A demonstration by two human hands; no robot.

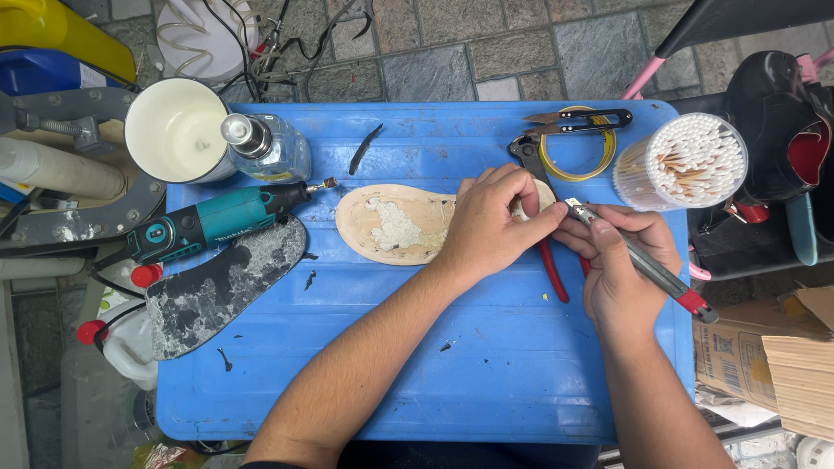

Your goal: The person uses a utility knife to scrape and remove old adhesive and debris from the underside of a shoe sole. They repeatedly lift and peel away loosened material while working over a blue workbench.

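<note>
While the left hand (491,227) presses flat on the tan insole (395,224) on the blue desk (417,365), the right hand (621,260) grips a utility knife (643,267) at its heel end. Whitish residue remains left of both hands, so scraping looks partly done.
</note>
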